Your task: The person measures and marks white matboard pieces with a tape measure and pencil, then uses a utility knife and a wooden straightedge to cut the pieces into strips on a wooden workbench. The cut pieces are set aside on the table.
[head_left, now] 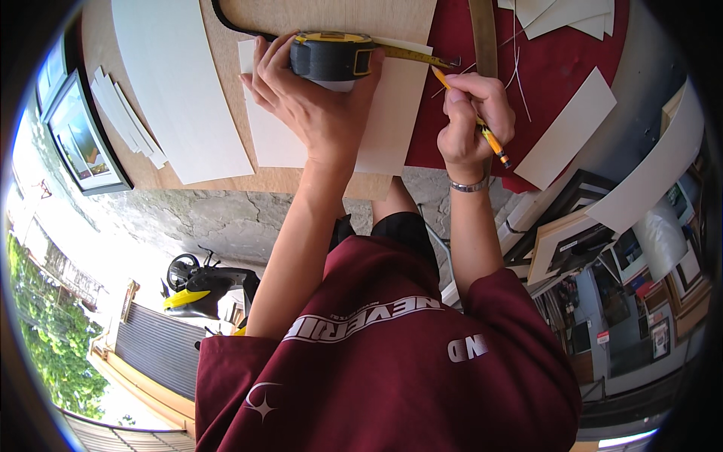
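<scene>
Tape measure, black case with yellow trim: held in the left hand, its fingers curled about one end and the thumb against the other. Blade, yellow: drawn out rightward past the left thumb, its tip reaching near the right fingertips. Pencil, yellow: pinched between thumb and fingers of the right hand, point just beside the blade near its end; whether the two touch, I cannot tell. Wristwatch, metal band: below the right fingers, on that wrist.

White card: beneath the left fingers, its right edge crossed by the blade; I cannot tell whether it is one piece or two. Wooden board: under that card, showing to the left of the left fingers. Long white sheet: farther left of them. Narrow white strips: beyond that sheet. Framed picture, dark border: well apart from the left fingers, at far left.

Dark red surface: under the right fingers. Long flat bar, brownish: running behind the right hand and on beyond its fingers. Loose pale strands: just right of those fingers. White offcuts: past the strands, farther from me. White rectangular piece: right of the right fingers, set slantwise.
</scene>
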`<state>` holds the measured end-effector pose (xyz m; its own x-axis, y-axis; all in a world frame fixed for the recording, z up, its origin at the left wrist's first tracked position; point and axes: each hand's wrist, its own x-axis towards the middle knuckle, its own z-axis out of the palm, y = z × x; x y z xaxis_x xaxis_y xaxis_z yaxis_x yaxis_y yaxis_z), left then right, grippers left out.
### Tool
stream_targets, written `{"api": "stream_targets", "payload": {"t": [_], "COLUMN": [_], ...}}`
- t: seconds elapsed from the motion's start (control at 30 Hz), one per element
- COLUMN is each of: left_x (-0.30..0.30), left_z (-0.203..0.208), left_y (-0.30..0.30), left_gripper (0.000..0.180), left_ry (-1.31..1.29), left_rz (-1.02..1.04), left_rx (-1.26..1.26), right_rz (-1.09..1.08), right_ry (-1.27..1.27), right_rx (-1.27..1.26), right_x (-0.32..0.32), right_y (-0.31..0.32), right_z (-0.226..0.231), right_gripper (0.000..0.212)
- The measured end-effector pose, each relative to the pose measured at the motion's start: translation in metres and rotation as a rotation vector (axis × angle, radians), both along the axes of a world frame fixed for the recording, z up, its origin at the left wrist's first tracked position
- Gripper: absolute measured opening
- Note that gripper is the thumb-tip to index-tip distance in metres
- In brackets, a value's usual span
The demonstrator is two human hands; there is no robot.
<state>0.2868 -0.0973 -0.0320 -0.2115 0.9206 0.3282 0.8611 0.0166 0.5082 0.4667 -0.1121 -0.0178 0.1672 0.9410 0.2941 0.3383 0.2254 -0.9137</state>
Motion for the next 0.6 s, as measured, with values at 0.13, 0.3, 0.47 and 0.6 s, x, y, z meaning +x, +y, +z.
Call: {"api": "stream_targets", "payload": {"t": [0.13, 0.3, 0.47, 0.6], "left_x": [0.001, 0.004, 0.005, 0.005], "left_z": [0.003, 0.009, 0.011, 0.012], "left_y": [-0.001, 0.0, 0.0, 0.001], "left_gripper": [0.094, 0.095, 0.094, 0.094], "left_ry": [0.032, 0.019, 0.005, -0.004], "left_rz": [0.025, 0.032, 0.035, 0.032], "left_rx": [-0.021, -0.045, -0.061, -0.059], "right_rz": [0.004, -0.06, -0.087, 0.025], "right_ry": [0.25, 0.157, 0.091, 0.036], "right_rx": [-0.028, -0.064, -0.023, 0.047], "right_x": [0.0, -0.003, -0.01, 0.0], "right_y": [-0.007, -0.006, -0.003, 0.001], "right_z": [0.0, 0.004, 0.001, -0.005], "right_gripper": [0.015, 0.018, 0.016, 0.012]}}
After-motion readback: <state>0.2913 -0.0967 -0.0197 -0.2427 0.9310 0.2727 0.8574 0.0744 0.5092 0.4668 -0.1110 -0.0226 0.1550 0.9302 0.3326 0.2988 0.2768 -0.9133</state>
